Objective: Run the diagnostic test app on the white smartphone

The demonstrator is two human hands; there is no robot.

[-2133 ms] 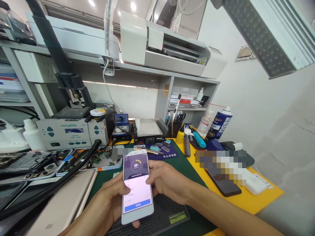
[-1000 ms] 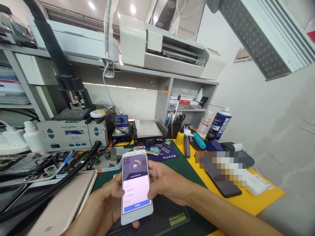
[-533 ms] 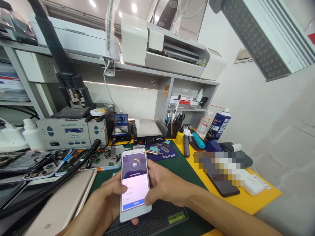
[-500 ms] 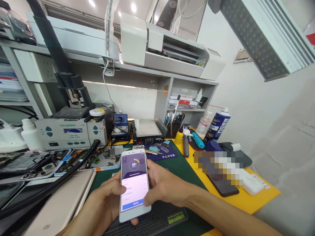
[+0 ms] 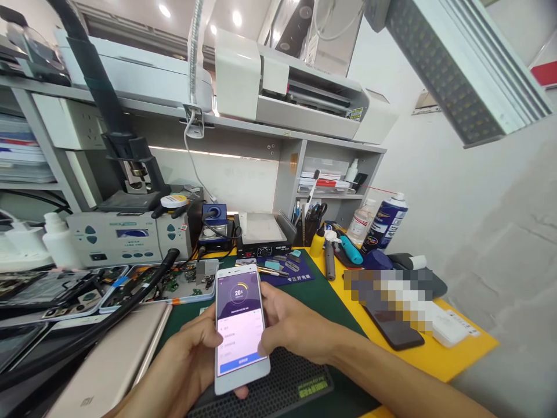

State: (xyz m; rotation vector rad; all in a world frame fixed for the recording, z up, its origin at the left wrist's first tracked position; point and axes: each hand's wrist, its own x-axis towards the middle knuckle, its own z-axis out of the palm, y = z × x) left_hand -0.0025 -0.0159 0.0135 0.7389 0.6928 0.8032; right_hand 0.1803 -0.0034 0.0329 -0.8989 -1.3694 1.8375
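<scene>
Above the bench, a white machine (image 5: 287, 87) is sitting on a grey shelf (image 5: 261, 125). Below it, a green mat (image 5: 322, 296) is covering part of the yellow table (image 5: 418, 360), and a gold phone (image 5: 108, 366) is lying face down just beside the mat's left edge. Over the mat's near end, the left hand (image 5: 187, 360) is cradling a white phone (image 5: 241, 325) from behind, fingers curling around its left side and bottom. The right hand (image 5: 296, 328) is gripping the right edge, thumb pressing the lit screen and other fingers wrapping behind. A black phone (image 5: 394, 331) is lying on the yellow table, well apart.
</scene>
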